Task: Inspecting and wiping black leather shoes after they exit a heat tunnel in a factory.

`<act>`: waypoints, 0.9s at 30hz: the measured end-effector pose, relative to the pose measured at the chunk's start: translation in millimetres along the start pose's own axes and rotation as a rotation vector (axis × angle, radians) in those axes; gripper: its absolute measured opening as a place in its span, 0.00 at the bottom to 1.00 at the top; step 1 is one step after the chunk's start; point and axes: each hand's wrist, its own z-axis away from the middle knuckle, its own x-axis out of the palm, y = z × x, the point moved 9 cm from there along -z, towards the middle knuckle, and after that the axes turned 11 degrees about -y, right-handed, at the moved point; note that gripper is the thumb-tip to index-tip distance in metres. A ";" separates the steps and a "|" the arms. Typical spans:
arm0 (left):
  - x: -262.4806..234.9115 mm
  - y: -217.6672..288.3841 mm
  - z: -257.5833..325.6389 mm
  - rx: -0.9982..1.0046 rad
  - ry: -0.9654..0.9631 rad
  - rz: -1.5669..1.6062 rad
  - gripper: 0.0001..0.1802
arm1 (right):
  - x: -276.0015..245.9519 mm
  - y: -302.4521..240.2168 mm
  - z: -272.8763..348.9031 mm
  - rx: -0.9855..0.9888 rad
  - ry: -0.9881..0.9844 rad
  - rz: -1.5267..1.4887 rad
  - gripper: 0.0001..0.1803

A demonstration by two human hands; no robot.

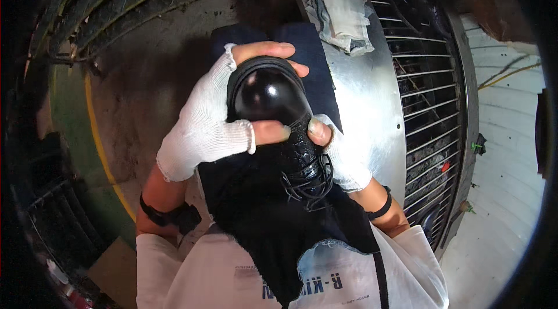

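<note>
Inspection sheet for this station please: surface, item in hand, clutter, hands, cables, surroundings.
Surface: bare metal benchtop on the person's right; black cloth over the lap.
Item in hand: black lace-up shoe, glossy rounded toe, laces bunched toward the person.
Clutter: crumpled pale cloths at the benchtop's far end; small red bit among the rack bars.
Hands: fingerless white gloves on both; left wraps the toe, right has its thumb on the shoe's side, other fingers hidden.
Cables: thin yellow strand at right; cannot tell if a cable.
Surroundings: barred metal rack and white wall at right; green floor strip with yellow line at left.
</note>
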 end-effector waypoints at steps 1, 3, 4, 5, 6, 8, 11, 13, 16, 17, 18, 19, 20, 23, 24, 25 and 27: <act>2.6 -0.7 1.5 0.015 0.001 0.038 0.56 | -1.0 0.2 -1.3 0.006 -0.026 0.014 0.34; 2.7 -4.9 6.7 -0.007 -0.007 -0.053 0.62 | -5.2 2.8 -3.0 -0.038 -0.008 0.063 0.33; 6.0 -3.3 7.4 -0.007 -0.028 -0.069 0.62 | -5.8 -0.8 -4.3 -0.065 0.015 0.117 0.33; 3.8 0.6 8.7 -0.003 0.047 -0.028 0.62 | -0.9 -6.0 -2.9 -0.003 -0.088 0.100 0.32; 1.0 2.8 13.9 -0.002 0.122 0.017 0.62 | 2.1 -17.0 -2.6 -0.025 -0.085 0.091 0.32; -6.5 14.9 27.6 0.092 0.224 0.027 0.60 | 11.7 -30.0 -2.3 -0.054 -0.141 0.182 0.32; -20.4 33.6 43.1 0.226 0.296 -0.063 0.63 | -56.6 17.0 25.7 -0.141 0.115 0.260 0.33; -24.5 28.5 40.8 0.302 0.339 -0.021 0.63 | -69.1 23.4 46.3 0.130 0.153 0.007 0.28; -19.9 15.2 44.1 0.376 0.396 0.061 0.60 | -78.2 27.6 56.0 -0.062 0.441 -0.179 0.19; -17.2 6.7 46.7 0.314 0.302 0.052 0.60 | -85.6 20.7 67.8 -0.056 0.467 -0.171 0.19; -18.4 -4.0 47.6 0.262 0.206 0.047 0.60 | -92.4 -16.2 74.5 -0.096 0.503 0.033 0.18; -10.5 -14.9 44.3 0.268 -0.039 0.386 0.61 | -97.3 -53.1 73.8 -0.130 0.515 0.237 0.18; 4.2 -16.3 37.7 0.193 -0.256 0.223 0.67 | -80.9 -93.6 59.3 -0.358 0.315 0.388 0.24; 25.8 -45.2 5.6 0.095 -0.029 0.045 0.59 | -48.4 -135.5 32.7 -0.238 0.111 0.709 0.36; 26.6 -64.6 -3.9 -0.013 0.026 0.050 0.51 | -42.2 -138.6 20.1 -0.221 0.065 0.900 0.40; 25.5 -72.9 -12.3 -0.002 0.080 0.054 0.47 | -37.3 -130.2 5.1 -0.197 -0.018 1.062 0.45; 20.3 -85.0 -16.5 0.004 0.149 0.060 0.44 | -29.8 -109.8 -2.1 -0.159 -0.075 0.985 0.46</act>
